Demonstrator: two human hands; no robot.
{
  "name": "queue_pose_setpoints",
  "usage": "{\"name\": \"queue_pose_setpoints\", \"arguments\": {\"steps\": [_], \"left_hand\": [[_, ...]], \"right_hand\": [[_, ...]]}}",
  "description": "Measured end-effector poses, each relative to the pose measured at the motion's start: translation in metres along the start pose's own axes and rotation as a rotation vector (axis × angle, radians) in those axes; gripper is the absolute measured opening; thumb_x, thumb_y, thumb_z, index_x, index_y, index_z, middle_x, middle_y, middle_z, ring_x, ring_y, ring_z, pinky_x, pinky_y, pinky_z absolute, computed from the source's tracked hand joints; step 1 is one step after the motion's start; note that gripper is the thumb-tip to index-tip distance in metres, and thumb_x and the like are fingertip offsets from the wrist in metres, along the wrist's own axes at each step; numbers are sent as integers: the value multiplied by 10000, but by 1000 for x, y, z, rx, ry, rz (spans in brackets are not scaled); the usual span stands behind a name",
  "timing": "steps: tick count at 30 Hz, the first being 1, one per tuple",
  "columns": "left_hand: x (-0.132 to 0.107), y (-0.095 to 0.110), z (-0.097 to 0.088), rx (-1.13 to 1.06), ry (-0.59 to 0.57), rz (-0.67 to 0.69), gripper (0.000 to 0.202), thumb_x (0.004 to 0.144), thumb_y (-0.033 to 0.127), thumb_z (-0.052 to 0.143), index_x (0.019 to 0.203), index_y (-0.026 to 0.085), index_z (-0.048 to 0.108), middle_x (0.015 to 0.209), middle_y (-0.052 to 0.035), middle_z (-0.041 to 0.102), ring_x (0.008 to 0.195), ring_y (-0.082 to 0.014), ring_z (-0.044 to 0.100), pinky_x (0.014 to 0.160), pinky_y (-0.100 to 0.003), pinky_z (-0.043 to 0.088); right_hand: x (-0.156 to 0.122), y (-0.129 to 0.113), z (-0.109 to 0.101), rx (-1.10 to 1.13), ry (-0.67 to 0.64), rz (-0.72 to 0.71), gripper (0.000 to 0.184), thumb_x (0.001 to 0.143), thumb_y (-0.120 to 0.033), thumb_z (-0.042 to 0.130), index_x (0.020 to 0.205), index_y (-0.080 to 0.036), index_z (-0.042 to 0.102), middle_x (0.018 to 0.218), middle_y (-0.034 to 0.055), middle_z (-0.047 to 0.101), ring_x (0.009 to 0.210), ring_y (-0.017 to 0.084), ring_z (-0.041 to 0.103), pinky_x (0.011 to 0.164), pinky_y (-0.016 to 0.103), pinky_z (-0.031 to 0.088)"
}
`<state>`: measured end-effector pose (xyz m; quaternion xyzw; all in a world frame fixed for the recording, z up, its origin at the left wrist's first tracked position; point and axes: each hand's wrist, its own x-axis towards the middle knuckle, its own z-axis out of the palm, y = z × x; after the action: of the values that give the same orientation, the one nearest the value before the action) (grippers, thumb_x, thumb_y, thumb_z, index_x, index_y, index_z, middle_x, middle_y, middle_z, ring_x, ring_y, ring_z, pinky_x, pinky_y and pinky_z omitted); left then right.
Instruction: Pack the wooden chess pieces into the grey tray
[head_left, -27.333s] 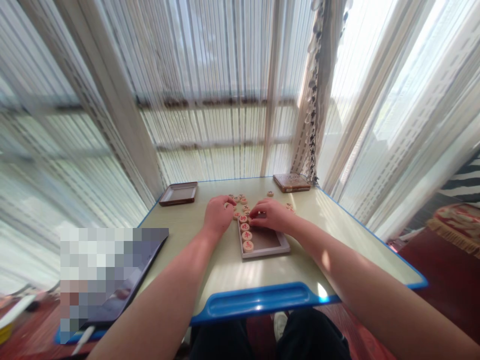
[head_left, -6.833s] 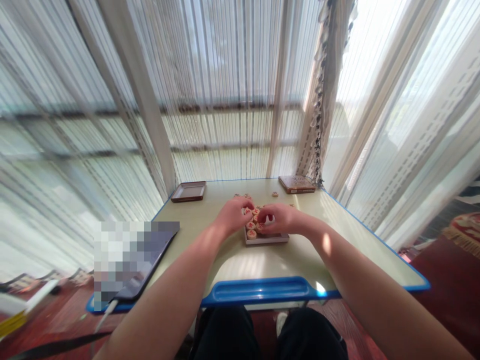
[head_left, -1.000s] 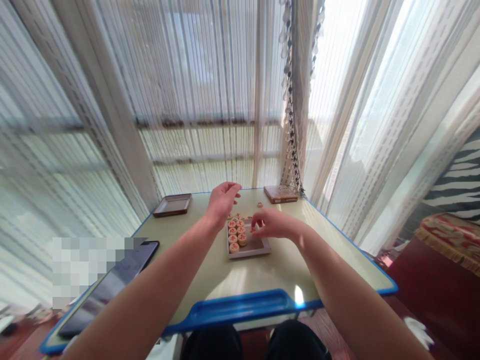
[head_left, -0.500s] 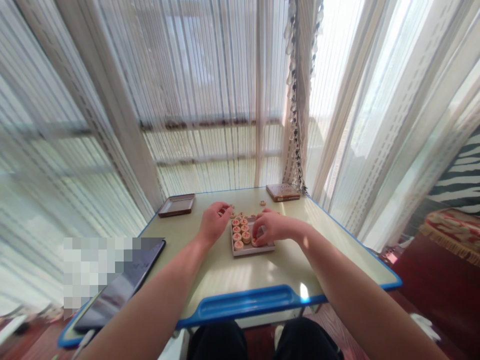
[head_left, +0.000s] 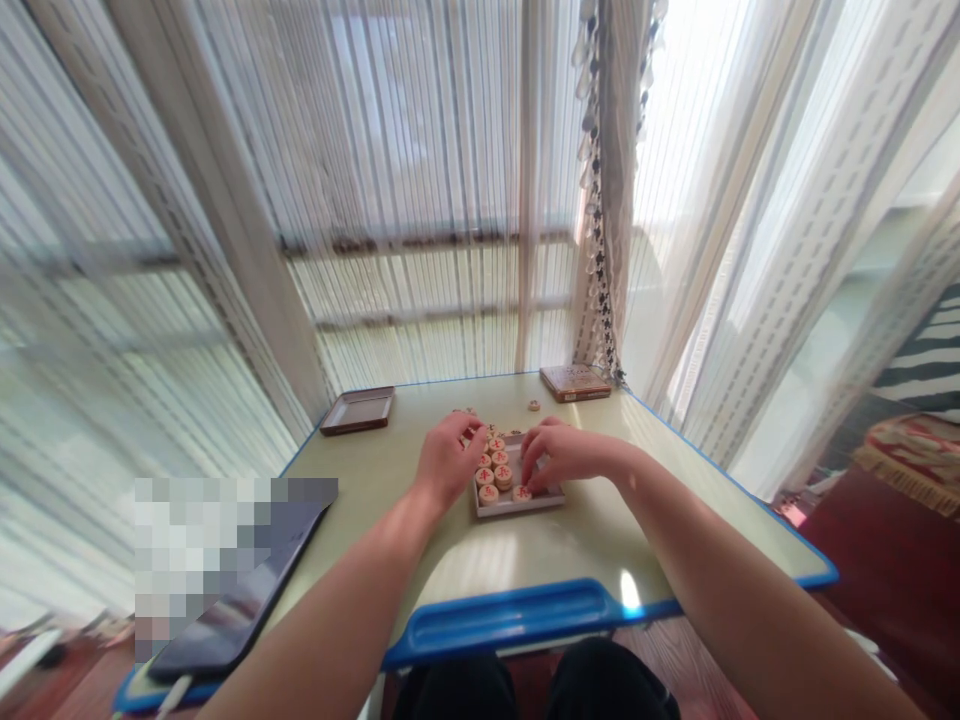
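An open shallow box (head_left: 517, 510) stands on the table with round wooden xiangqi pieces (head_left: 503, 477) in its left part, some of them stacked, their faces marked in red. One xiangqi piece (head_left: 522, 493) lies near the box's front wall, right of the others. My right hand (head_left: 561, 450) is over the right part of the box, fingers pointing down and apart, fingertips at that piece's edge. My left hand (head_left: 451, 455) hovers by the box's back left corner with bent, closed fingers; whatever is in them is hidden. More pieces (head_left: 491, 428) lie behind the box, partly covered by my hands.
A brown-edged box lid (head_left: 358, 410) lies at the back left. At the back right sits a closed flat box (head_left: 576, 382), with a lone piece (head_left: 534, 406) near it. A dark tablet (head_left: 247, 600) rests at the left edge. A blue trough (head_left: 510, 610) lines the front.
My left hand has come back from the pieces behind the box to its left corner. My right fingers have eased off the piece at the front wall, showing its face. The view has shifted slightly.
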<state>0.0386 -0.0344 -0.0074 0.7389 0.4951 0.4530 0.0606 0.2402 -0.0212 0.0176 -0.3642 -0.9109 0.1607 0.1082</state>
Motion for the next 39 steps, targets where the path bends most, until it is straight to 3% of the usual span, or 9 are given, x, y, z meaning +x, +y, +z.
{"name": "queue_pose_setpoints", "arguments": {"steps": [6,11,18,23,39], "left_hand": [[0,-2,0,-7,-7,15,200,793,304,464,753,169,606,750,-21,606,655,-116,538,642,-243,438],[0,-4,2,-2,-4,62,180,787,268,481,748,168,624,748,-18,608,652,-109,534,633,-233,435],[0,-3,1,21,-17,92,167,787,250,488,745,169,628,739,-18,608,667,-114,534,629,-230,434],[0,-2,1,32,-18,99,163,789,242,486,748,167,625,750,-22,611,679,-117,538,634,-233,433],[-1,-4,1,54,-20,106,165,788,242,486,739,167,625,724,-19,606,674,-119,535,625,-235,425]], "right_hand": [[3,-2,3,-25,14,38,91,619,-343,674,696,-321,716,919,6,609,974,236,440,850,353,353],[5,-2,4,-15,-13,90,239,574,-459,677,747,-298,715,863,37,574,965,258,422,839,362,347],[7,-8,1,-21,-51,129,293,601,-501,640,766,-268,705,866,50,574,971,271,412,830,352,343],[5,-14,-1,4,-97,80,321,604,-531,627,753,-259,708,895,48,578,1013,270,395,853,338,330],[5,-12,1,25,-63,-1,235,645,-462,627,746,-270,718,929,30,595,1016,248,392,901,346,276]]}}
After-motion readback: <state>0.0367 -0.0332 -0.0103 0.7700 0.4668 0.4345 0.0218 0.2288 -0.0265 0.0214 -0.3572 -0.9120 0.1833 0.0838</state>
